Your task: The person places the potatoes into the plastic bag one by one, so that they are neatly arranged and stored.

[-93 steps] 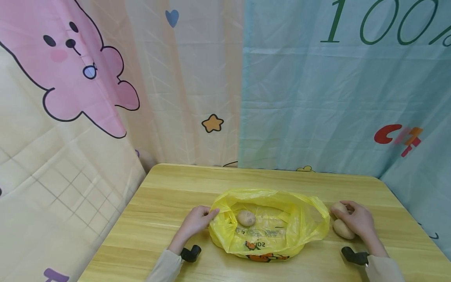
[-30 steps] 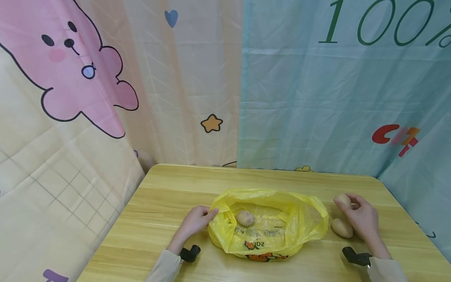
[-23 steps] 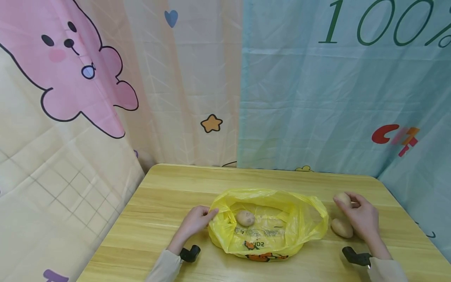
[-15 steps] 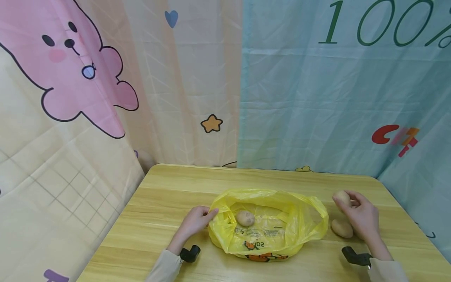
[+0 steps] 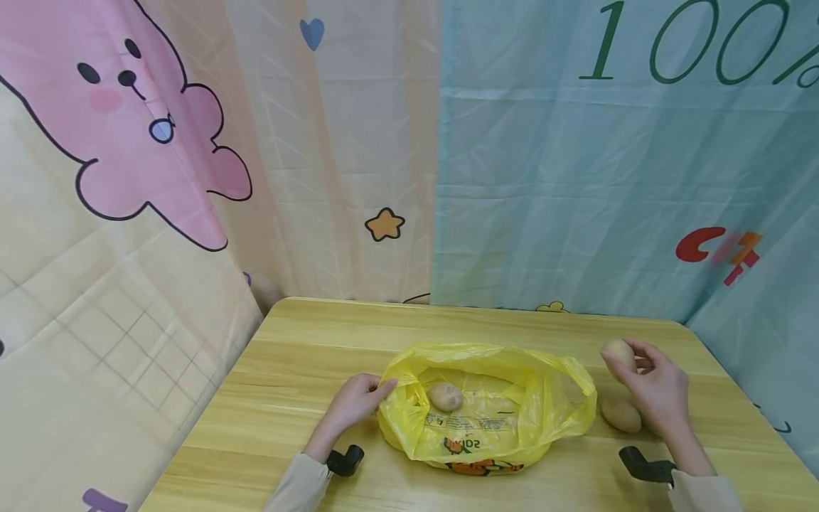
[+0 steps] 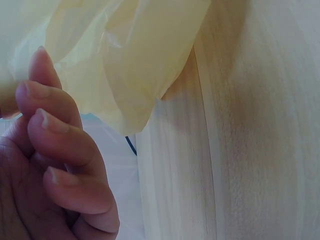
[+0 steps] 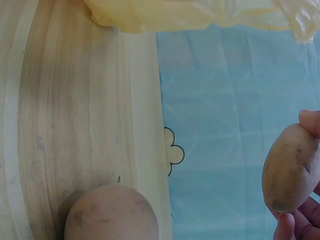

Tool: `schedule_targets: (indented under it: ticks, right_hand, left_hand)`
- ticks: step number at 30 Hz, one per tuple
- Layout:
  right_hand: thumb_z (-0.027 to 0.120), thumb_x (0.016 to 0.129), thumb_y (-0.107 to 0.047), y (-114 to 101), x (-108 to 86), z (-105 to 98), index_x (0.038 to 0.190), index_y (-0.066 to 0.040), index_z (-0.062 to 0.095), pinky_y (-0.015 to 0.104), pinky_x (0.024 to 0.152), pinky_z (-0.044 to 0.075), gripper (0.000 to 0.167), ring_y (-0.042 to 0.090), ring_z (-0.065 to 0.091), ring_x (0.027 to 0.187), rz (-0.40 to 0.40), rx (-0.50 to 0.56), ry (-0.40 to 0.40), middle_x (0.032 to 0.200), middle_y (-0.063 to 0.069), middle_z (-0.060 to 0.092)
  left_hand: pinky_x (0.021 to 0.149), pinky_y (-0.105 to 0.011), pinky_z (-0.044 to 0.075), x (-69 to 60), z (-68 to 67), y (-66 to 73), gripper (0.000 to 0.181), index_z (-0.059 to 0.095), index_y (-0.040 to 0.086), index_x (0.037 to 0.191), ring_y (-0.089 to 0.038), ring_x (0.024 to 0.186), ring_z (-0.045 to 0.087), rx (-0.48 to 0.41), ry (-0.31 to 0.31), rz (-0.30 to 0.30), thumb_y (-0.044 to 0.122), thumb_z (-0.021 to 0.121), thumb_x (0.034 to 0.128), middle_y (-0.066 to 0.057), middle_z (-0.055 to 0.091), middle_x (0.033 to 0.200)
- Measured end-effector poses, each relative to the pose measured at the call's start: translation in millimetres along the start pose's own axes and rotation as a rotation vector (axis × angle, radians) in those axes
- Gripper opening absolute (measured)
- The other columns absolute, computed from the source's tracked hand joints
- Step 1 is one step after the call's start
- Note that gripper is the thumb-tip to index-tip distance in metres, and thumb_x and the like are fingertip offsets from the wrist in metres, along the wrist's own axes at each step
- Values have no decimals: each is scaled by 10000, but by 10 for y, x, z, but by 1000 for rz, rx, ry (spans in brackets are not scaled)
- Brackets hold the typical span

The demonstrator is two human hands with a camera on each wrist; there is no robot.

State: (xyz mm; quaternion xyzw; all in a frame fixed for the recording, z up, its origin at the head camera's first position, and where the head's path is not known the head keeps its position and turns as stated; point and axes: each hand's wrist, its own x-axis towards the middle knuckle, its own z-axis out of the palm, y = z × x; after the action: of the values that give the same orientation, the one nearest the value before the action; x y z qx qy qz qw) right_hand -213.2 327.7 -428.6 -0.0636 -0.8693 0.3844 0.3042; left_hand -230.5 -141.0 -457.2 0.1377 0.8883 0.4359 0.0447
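A yellow plastic bag [image 5: 486, 455] lies with its mouth spread wide on the table, and one potato [image 5: 446, 397] rests inside it. At the bag's left edge, my left hand [image 5: 355, 398] pinches the rim between thumb and fingers; the left wrist view shows its curled fingers [image 6: 65, 130] beside the thin plastic. To the right of the bag, my right hand [image 5: 655, 387] grips a second potato [image 5: 619, 355], raised off the table. This potato [image 7: 290, 170] sits between thumb and fingertips in the right wrist view. Below that hand a third potato [image 5: 621, 414] lies on the table.
The wooden table [image 5: 320, 341] has rounded back corners. Printed curtains [image 5: 544, 178] hang behind it and at both sides. Black wrist mounts [image 5: 346, 461] stick out beside both sleeves.
My right hand has taken the upper potato from beside the other one and lifted it up and away. My left hand keeps its hold on the bag's rim.
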Motion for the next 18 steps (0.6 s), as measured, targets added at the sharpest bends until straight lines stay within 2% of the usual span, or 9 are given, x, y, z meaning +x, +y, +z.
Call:
schedule_targets:
  ticks: [11,18]
  right_hand:
    - [796,779,-300,-153,-5,-36,1117,-61,669,134,564,396,433,-63,531,663,14,9,15,761,-155,620]
    - [801,774,-295,-236,-8,-35,1118,-73,673,114,579,393,429,-64,525,680,-13,3,18,799,-160,614]
  left_hand:
    - [458,-244,329,3,0,-8,438,572,142,638,-84,465,387,6,-2,6,430,519,964,64,434,514]
    - [451,-241,313,-2,1,0,444,558,138,629,-86,459,376,1,0,6,425,520,965,62,428,511]
